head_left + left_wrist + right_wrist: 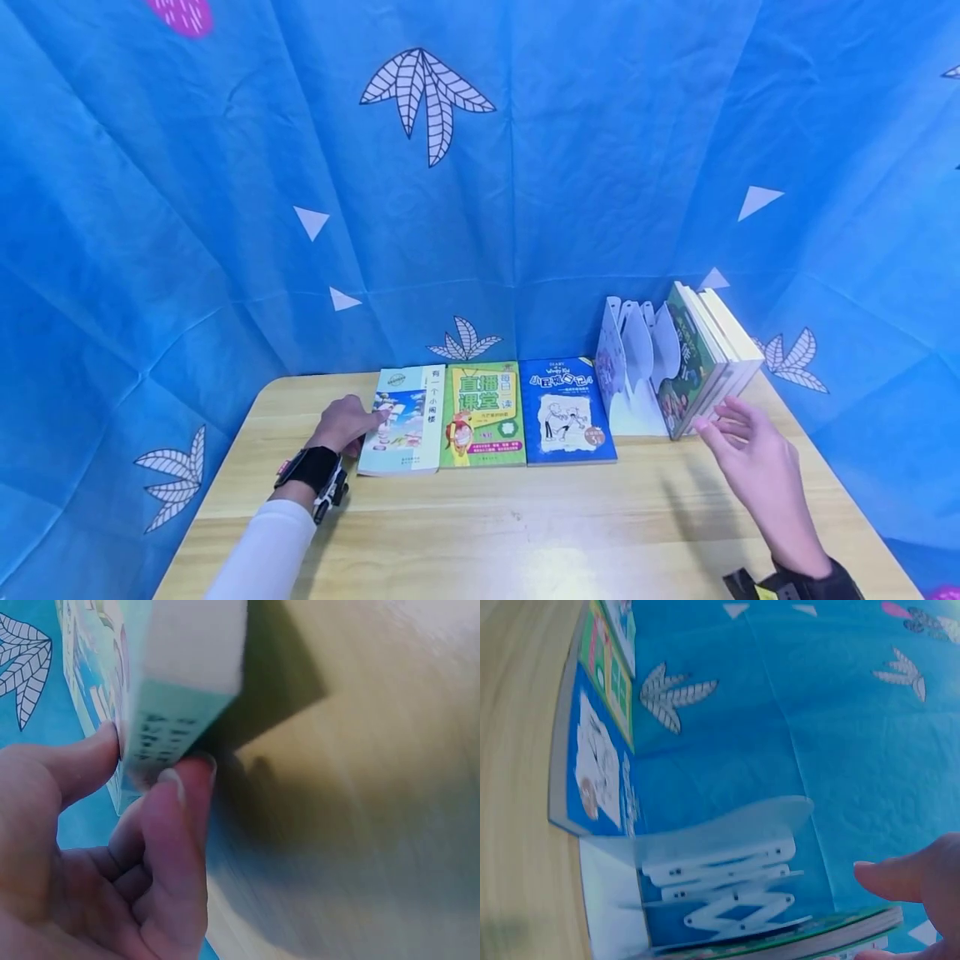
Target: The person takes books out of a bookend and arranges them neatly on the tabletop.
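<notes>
My left hand [341, 425] is at the left edge of a pale blue book [401, 457] lying on the table. In the left wrist view the thumb presses its cover and the fingertips pinch the side of the book [187, 652], which shows a thick block of pages. My right hand [757, 458] is beside several books standing in a white folding bookend rack [636, 412]. A green-covered book [686, 362] faces the rack's dividers. In the right wrist view the thumb is apart from that green book [840, 937]; the other fingers are partly cut off.
Right of the pale blue book lie a yellow-green book [487, 417] and a blue comic-style book [570, 417], in a row along the back of the wooden table [480, 533]. A blue patterned cloth [562, 208] hangs behind and at both sides.
</notes>
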`<state>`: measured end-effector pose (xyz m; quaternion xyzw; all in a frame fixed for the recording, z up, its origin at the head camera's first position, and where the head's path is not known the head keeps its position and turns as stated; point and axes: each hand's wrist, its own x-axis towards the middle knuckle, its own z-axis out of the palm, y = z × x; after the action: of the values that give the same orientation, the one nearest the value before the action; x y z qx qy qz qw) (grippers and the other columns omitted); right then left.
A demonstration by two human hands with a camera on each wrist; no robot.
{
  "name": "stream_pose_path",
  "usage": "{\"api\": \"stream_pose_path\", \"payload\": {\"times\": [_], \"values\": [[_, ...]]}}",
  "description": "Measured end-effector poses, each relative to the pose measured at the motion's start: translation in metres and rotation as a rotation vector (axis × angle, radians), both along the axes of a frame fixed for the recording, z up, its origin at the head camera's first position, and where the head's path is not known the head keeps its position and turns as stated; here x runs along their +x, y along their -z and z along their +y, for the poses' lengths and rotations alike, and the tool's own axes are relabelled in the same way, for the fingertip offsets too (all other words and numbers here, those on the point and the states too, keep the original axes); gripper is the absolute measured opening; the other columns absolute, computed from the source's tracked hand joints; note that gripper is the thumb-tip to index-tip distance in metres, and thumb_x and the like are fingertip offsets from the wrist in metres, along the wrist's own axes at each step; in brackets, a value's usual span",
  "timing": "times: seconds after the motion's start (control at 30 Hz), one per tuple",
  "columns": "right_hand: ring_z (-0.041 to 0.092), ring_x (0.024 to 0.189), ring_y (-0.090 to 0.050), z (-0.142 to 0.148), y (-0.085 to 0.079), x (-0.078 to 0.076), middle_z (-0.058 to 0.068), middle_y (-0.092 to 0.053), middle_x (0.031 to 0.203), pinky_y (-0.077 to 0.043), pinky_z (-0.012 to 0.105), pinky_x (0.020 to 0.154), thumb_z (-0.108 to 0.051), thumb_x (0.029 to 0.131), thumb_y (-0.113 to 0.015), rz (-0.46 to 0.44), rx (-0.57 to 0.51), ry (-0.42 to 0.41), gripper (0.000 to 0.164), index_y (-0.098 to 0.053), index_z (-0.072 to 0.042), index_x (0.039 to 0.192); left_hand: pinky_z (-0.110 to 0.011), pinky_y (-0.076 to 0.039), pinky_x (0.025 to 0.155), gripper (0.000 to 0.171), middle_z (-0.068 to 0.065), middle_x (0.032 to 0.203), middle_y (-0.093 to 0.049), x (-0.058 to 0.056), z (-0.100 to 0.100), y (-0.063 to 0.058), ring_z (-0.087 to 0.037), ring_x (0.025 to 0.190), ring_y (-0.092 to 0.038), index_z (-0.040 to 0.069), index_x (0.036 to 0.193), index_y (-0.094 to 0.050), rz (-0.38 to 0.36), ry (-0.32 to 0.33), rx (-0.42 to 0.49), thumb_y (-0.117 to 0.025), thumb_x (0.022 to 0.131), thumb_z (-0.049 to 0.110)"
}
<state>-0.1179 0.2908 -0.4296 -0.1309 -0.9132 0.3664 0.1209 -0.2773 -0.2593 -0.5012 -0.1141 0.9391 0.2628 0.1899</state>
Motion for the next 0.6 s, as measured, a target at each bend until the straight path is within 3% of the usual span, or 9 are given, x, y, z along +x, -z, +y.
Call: {"api": "stream_pose_path", "payload": {"times": [0.4, 0.6], "values": [[0.050, 0.122, -0.063, 0.001, 0.001, -0.026, 0.036, -0.062, 0.135, -0.054, 0.061, 0.092, -0.051, 0.099, -0.066, 0.042, -0.076, 0.037, 0.079, -0.043, 0.005, 0.151, -0.027, -0.049, 0.049, 0.047, -0.015, 0.082, -0.060, 0.004, 0.003, 0.002, -0.024, 0.059, -0.062, -0.005, 0.104, -0.060, 0.029, 0.010, -0.018, -0.065, 0.099, 0.042], [0.046, 0.120, -0.064, 0.004, 0.002, -0.034, 0.032, -0.064, 0.134, -0.053, 0.052, 0.089, -0.051, 0.099, -0.066, 0.045, -0.070, 0.060, 0.076, -0.047, 0.005, 0.148, -0.027, -0.049, 0.051, 0.048, -0.015, 0.083, -0.062, 0.002, 0.007, 0.000, -0.025, 0.062, -0.062, -0.004, 0.104, -0.062, 0.014, -0.003, -0.014, -0.064, 0.100, 0.044]]}}
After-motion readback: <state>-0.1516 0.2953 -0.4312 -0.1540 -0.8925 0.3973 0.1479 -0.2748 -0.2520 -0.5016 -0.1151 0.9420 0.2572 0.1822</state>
